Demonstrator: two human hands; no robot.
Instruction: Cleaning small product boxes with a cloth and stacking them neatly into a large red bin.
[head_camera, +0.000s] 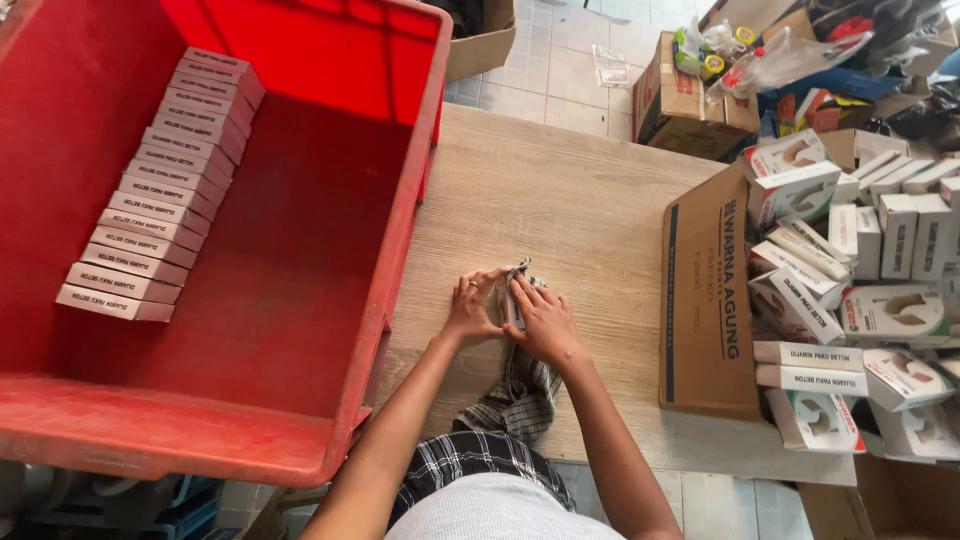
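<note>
The wooden surface (560, 200) carries everything here. On its left side stands a big red crate (300, 250), tilted toward the camera, and inside it, along the left wall, a neat row of small flat boxes (160, 190) lies packed one against another. On the right edge of the surface lies a flattened brown cardboard piece (705, 300), and just beside it, further right, is a loose pile of white and red small boxes (850, 290), some with a cut window in front. Behind this pile, brown cartons (680, 105) with plastic bags stand on the tiled floor (560, 60).

Near the front edge of the surface, between the crate and the cardboard, lies a checked cloth (520, 395); its lower part hangs down over the edge. The left hand (470, 310) and the right hand (545, 320) meet at the top end of the cloth, touching each other. The fingers (490, 280) of both hands are curled closed and pinch the cloth, which is bunched between them. A ring shows on the left hand.
</note>
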